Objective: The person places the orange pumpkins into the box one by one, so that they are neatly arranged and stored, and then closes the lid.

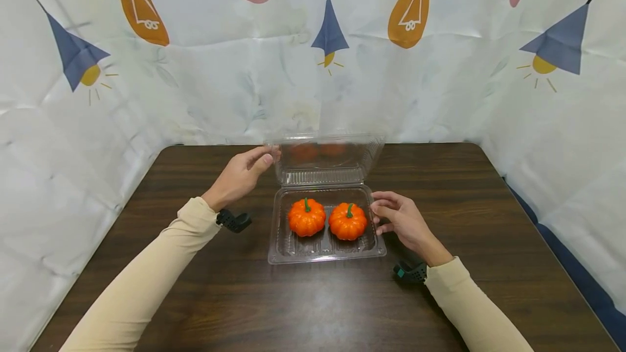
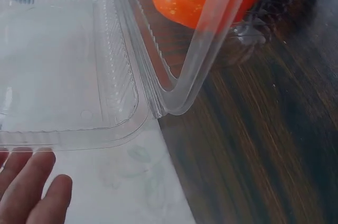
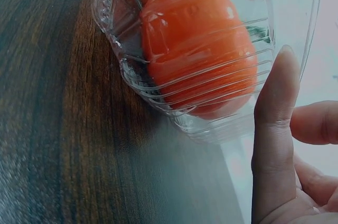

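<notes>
A clear plastic clamshell container (image 1: 326, 258) lies on the table with its lid (image 2: 58, 65) raised at the back, tilted on its hinge. Inside the base sit two small orange pumpkins side by side, a left pumpkin (image 1: 306, 220) and a right pumpkin (image 1: 348, 224), both with green stems. My left hand (image 1: 239, 175) is at the lid's left edge, its fingers (image 2: 26, 182) extended against the rim. Beside the base's right wall is my right hand (image 1: 403, 221), with fingers loosely bent at the rim. In the right wrist view, a pumpkin (image 3: 195, 49) shows through the ribbed wall.
The dark wood-grain table (image 1: 205, 287) surrounds the container. A white curtain (image 1: 210, 80) printed with lamps and bulbs hangs along the back and sides. Each wrist wears a black band, the left band (image 1: 233, 220) and the right band (image 1: 411, 271).
</notes>
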{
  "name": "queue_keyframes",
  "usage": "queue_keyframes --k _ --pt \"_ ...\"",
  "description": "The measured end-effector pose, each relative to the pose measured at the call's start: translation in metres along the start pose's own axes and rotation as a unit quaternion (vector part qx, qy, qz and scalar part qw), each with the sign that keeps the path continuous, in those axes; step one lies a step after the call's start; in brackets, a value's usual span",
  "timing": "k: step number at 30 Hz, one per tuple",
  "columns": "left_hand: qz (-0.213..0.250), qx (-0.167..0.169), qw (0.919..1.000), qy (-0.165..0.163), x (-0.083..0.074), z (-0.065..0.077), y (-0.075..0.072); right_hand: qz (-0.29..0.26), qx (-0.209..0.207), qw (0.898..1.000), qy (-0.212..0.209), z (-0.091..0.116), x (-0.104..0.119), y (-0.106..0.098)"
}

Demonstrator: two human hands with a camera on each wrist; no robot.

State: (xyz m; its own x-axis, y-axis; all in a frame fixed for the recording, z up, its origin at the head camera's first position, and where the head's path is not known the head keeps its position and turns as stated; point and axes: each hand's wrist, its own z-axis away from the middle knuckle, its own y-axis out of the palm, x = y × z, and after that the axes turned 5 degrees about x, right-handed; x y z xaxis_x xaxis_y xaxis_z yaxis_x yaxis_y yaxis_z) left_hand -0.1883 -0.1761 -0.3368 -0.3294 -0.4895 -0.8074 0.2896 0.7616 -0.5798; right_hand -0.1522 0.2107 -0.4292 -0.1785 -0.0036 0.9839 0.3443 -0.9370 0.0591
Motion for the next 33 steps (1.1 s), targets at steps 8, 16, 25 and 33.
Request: queue_keyframes --k 8,16,25,33 --pt "-0.02 0.032 0.9993 -0.008 -0.013 0.01 -0.008 0.0 0.001 1.0 0.004 0.0 0.0 0.0" --pt "-0.096 0.058 0.9927 -0.043 -0.023 0.017 -0.015 -0.001 0.004 1.0 0.003 0.0 0.0 0.0" --pt "-0.135 0.075 0.9878 -0.021 -0.029 0.024 -0.016 -0.001 0.008 1.0 -0.001 0.0 0.0 -0.001" --pt "-0.149 0.085 0.9851 0.013 -0.033 0.025 -0.013 -0.001 0.01 1.0 -0.002 0.0 -0.001 -0.001"
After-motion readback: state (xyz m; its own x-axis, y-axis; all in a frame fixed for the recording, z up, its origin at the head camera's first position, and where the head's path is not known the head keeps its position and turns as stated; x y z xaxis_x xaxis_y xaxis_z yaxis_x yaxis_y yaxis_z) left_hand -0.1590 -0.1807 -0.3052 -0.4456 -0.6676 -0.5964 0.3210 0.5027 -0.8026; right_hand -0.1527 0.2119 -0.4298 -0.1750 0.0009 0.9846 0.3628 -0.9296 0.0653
